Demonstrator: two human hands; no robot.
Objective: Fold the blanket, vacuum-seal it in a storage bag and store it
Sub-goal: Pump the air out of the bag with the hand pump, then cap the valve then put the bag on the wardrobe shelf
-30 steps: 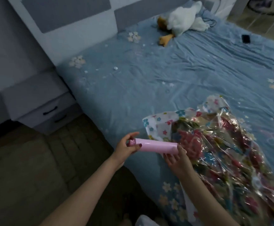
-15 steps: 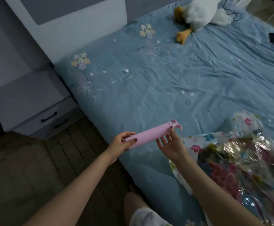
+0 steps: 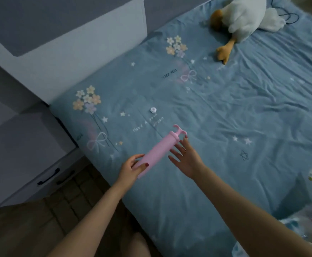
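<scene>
A pink hand pump (image 3: 159,151) is held above the blue bed sheet (image 3: 225,117), its forked handle pointing up and right. My left hand (image 3: 131,168) grips the pump's lower end, thumb across the barrel. My right hand (image 3: 185,157) is spread with straight fingers beside the barrel, its fingertips touching near the handle end. The clear storage bag holding the flowered blanket (image 3: 307,225) shows only partly at the right edge and lower right corner. A small white valve cap (image 3: 153,109) lies on the sheet beyond the pump.
A white plush goose (image 3: 244,17) lies at the head of the bed with a black cable (image 3: 289,15) next to it. A grey nightstand with two drawers (image 3: 30,160) stands left of the bed, against the padded headboard (image 3: 77,43). Brown tiled floor (image 3: 21,229) lies below.
The view swung left, so the bagged blanket slid to the right edge. The pump turned from level to slanting up and right, and my right hand opened along it.
</scene>
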